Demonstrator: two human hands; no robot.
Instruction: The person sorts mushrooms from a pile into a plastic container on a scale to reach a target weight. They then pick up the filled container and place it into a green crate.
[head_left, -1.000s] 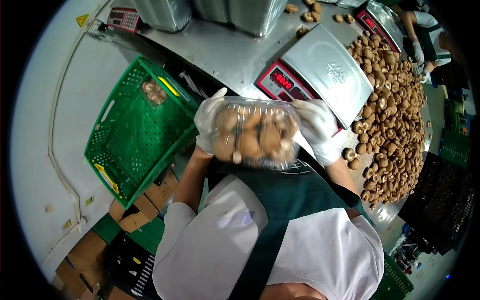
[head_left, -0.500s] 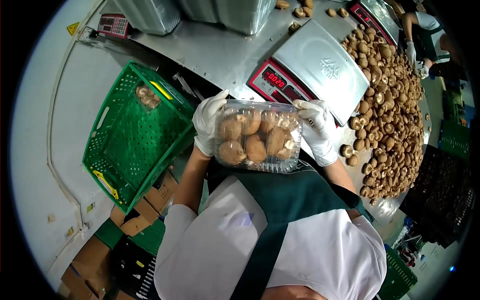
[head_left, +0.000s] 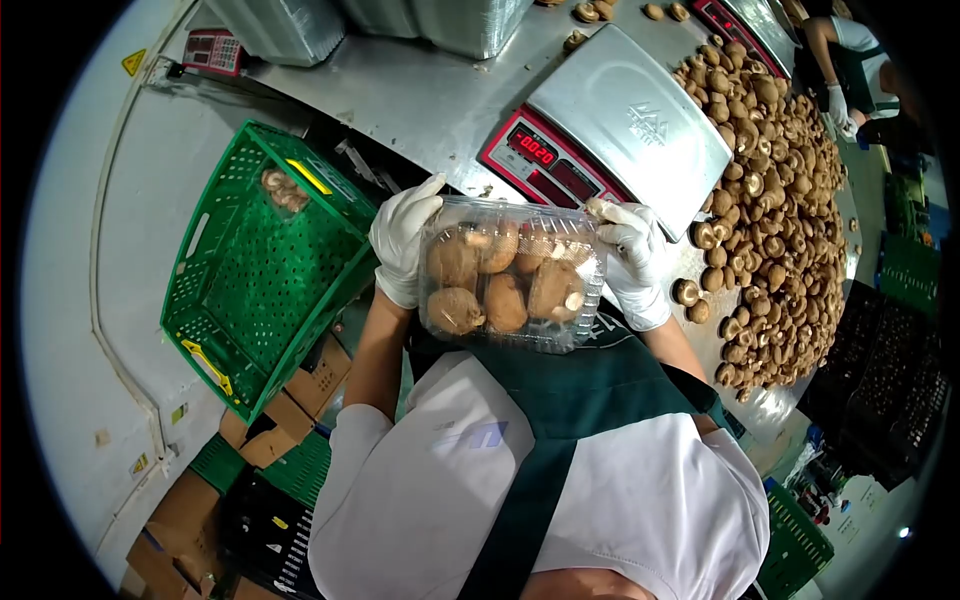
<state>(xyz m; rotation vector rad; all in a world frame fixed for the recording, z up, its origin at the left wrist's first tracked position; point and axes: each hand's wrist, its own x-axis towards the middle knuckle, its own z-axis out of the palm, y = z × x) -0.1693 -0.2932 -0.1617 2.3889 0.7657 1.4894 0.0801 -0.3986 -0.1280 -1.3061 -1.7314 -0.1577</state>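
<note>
A clear plastic box (head_left: 510,275) with several brown mushrooms inside is held in front of my chest. My left hand (head_left: 405,240), in a white glove, grips its left side. On the opposite side, my right hand (head_left: 632,262), also gloved in white, has its fingers bent around the box's upper right corner. Just beyond the box stands a scale (head_left: 635,125) with a bare metal plate and a red display panel reading -0.020. To the left, a green crate (head_left: 265,265) has a small pack of mushrooms (head_left: 284,190) inside.
A large mushroom pile (head_left: 780,220) covers the right part of the metal table (head_left: 400,95). Stacked clear boxes (head_left: 290,30) stand at the top left, near another scale (head_left: 212,52). A co-worker (head_left: 850,70) is at the upper right. Cardboard boxes (head_left: 290,425) lie below the crate.
The box has tilted slightly in my hands, and the mushrooms in it have shifted a little. My left hand has moved slightly left. The table and scale appear a little higher and further left.
</note>
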